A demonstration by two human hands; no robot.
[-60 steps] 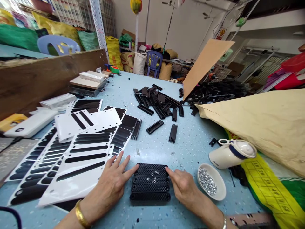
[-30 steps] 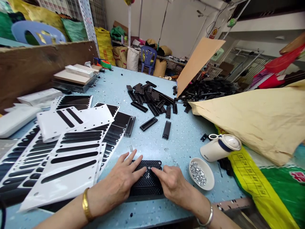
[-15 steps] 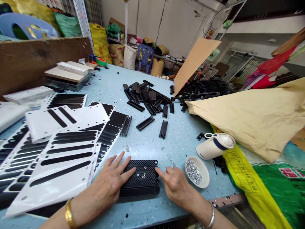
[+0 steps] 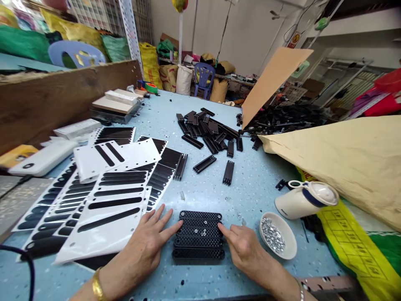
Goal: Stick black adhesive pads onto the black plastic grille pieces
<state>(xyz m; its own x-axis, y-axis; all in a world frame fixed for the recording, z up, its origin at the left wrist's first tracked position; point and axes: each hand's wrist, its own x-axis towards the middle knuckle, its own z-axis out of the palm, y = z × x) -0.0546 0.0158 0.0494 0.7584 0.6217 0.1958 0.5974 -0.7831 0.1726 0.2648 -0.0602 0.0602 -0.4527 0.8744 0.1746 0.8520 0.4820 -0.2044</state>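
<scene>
Several black plastic strips (image 4: 198, 253) with a crosshatched surface lie side by side in a stack-like row near the table's front edge. Small silver nuts (image 4: 205, 222) rest on them, and others sit in holes at their ends. My left hand (image 4: 147, 240) is open, fingers spread, its index fingertip at the left end of the second strip. The index finger of my right hand (image 4: 242, 242) is stretched out and touches the right end of that strip. Its other fingers curl under, partly hidden. Right of it stands a white bowl (image 4: 293, 251) holding many silver nuts.
Black-and-white sticker sheets (image 4: 122, 223) cover the table's left side. A pile of black plastic parts (image 4: 209, 129) lies farther back. A white cup (image 4: 294, 205) lies tilted behind the bowl. Brown paper (image 4: 338, 146), a cardboard sheet (image 4: 271, 83) and a yellow-green sack (image 4: 347, 242) line the right.
The view has swung left, so everything appears farther right. My left hand has drawn back from over the strips toward their left ends. The right index finger stays at the right end.
</scene>
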